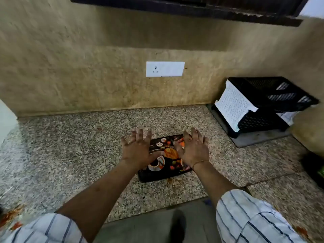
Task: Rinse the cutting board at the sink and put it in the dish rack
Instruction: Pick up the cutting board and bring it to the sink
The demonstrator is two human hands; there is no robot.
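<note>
A dark cutting board (168,160) with an orange and white printed pattern lies flat on the speckled granite counter (78,146), near its front edge. My left hand (137,149) hovers over the board's left side, fingers spread, holding nothing. Over the board's right side my right hand (193,149) is spread the same way, with a thin bracelet at the wrist. Both hands cover part of the board. A black and white dish rack (259,106) stands at the back right on a dark mat. No sink is in view.
A tan wall with a white socket plate (165,68) rises behind the counter. Small food scraps (171,180) lie just in front of the board. A dark object (313,165) sits at the right edge. Orange stains mark the counter at the lower left.
</note>
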